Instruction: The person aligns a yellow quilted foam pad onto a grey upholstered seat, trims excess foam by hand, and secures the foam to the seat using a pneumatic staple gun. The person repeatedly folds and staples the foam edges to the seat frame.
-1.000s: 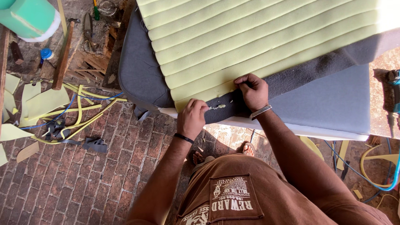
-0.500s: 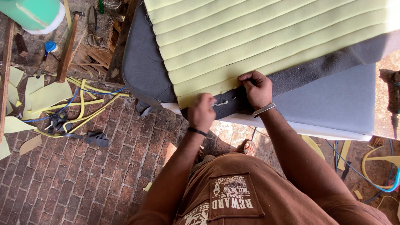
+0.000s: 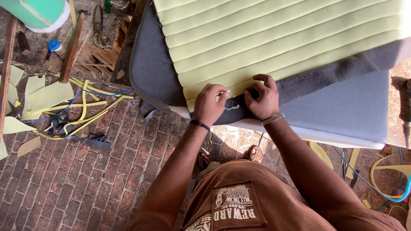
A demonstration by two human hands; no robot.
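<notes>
A ribbed pale yellow foam panel (image 3: 274,38) lies on dark grey fabric (image 3: 152,72) over a light grey table (image 3: 342,111). My left hand (image 3: 210,104) pinches the near edge of the foam at its corner. My right hand (image 3: 262,97), with a metal bracelet on the wrist, presses the dark fabric strip (image 3: 325,77) beside the foam edge, fingers curled on it. The two hands sit close together, a small chalk mark on the fabric between them.
The brick floor (image 3: 64,184) on the left carries yellow foam offcuts (image 3: 49,96), yellow strips, a blue cable and dark fabric scraps (image 3: 99,141). A green drum (image 3: 36,13), a wooden-handled hammer (image 3: 70,47) and scissors lie at the back left. Cables lie at the lower right.
My left hand has moved up and right along the foam edge, closer to my right hand. The view has shifted slightly to the right.
</notes>
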